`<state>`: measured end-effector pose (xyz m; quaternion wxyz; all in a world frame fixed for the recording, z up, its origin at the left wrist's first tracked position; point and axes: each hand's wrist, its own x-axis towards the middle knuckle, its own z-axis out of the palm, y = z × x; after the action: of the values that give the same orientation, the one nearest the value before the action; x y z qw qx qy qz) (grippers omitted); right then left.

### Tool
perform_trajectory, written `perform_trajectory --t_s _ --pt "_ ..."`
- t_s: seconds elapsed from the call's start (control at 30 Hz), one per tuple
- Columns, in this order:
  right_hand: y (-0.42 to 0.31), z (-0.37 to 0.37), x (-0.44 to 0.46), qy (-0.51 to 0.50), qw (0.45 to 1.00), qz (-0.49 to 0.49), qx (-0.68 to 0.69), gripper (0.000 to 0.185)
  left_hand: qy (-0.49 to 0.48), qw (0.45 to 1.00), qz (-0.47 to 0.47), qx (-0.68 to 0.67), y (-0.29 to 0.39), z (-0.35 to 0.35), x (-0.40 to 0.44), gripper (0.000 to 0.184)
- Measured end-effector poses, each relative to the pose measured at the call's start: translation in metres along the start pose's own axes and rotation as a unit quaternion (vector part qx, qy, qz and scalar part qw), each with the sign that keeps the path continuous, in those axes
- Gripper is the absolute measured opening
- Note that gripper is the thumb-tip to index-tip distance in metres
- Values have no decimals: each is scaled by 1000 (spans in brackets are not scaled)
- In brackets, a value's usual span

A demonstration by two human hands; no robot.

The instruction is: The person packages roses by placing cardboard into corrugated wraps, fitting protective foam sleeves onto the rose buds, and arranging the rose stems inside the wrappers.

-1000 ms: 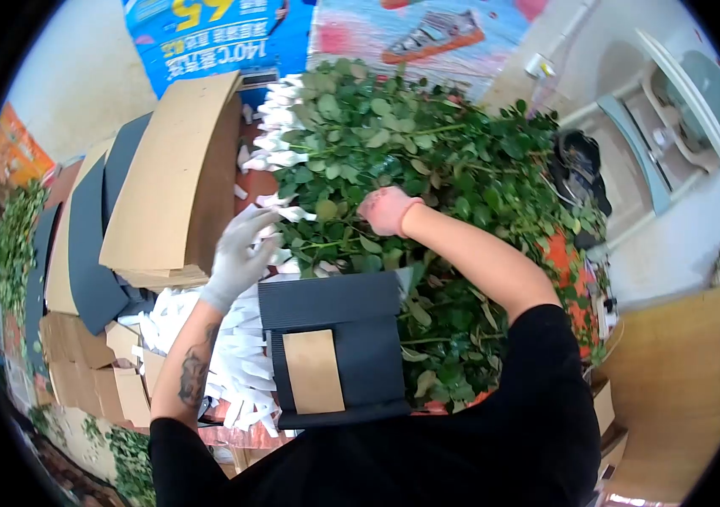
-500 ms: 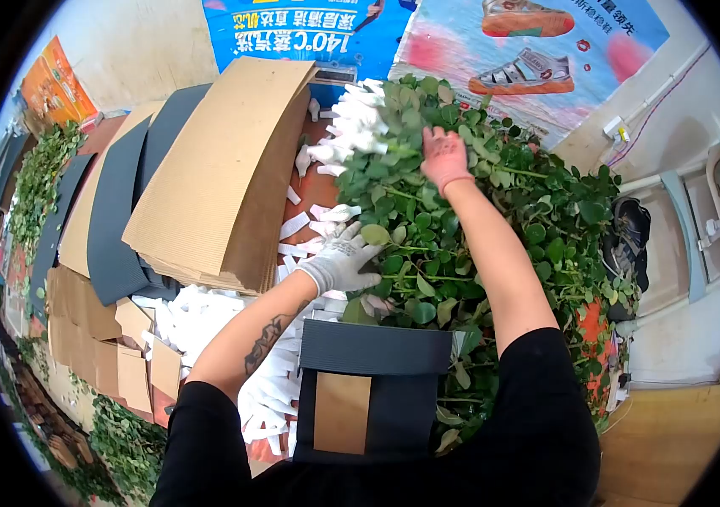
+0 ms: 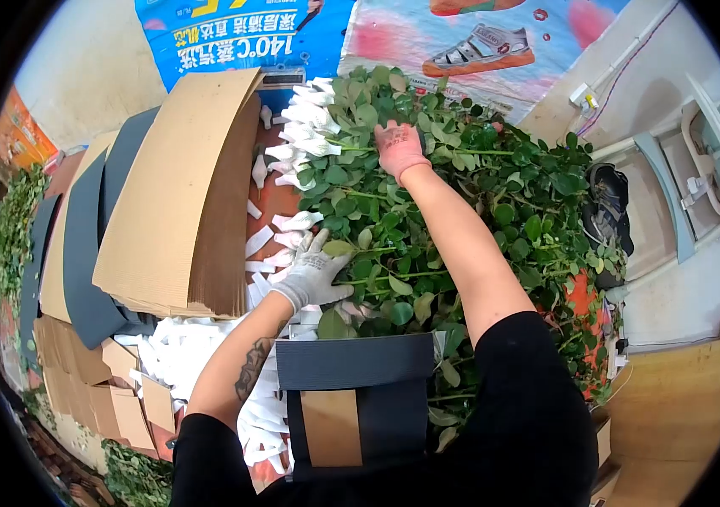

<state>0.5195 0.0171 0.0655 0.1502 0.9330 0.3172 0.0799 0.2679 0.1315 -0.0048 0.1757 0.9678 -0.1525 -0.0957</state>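
Note:
A thick layer of leafy rose stems [image 3: 461,194] lies across the red surface, with white-wrapped buds [image 3: 305,127] at the left ends. My right hand [image 3: 402,152], in a pink glove, is among the leaves near the back, its fingers curled over a green stem; leaves partly hide the fingertips. Lower left, my left hand [image 3: 313,275] wears a pale grey glove and rests with spread fingers at the edge of the foliage, beside a few wrapped buds [image 3: 296,224]. Close to my body stands a dark corrugated cardboard piece [image 3: 351,363] with a brown panel [image 3: 331,427].
A tall stack of brown corrugated sheets [image 3: 174,186] stands left of the buds, dark sheets [image 3: 93,262] behind it. Loose white sleeves [image 3: 178,351] are heaped below. Black sandals [image 3: 609,207] and a pale chair frame [image 3: 673,194] are at the right, posters [image 3: 241,38] at the back.
The view has shifted, so the scene sits further left. My right hand's fingers, stretched over the leaves before, now look more curled. My left hand stays spread at the foliage edge.

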Motion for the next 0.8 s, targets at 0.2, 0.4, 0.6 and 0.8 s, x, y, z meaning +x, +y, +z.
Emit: perform_trajectory --t_s 0.2,0.4,0.6,0.8 --pt "19 -18 -1 28 998 -46 -40 34 -30 998 -45 26 8 -11 -4 73" --pt "128 -129 -22 316 941 53 -109 32 -37 999 -23 9 7 -10 -4 74" --pt "264 -274 -58 453 880 109 -89 38 -39 999 -11 25 4 -8 -2 77" --pt "183 -237 -59 541 811 -83 -208 33 107 988 27 -108 2 -22 -15 62"
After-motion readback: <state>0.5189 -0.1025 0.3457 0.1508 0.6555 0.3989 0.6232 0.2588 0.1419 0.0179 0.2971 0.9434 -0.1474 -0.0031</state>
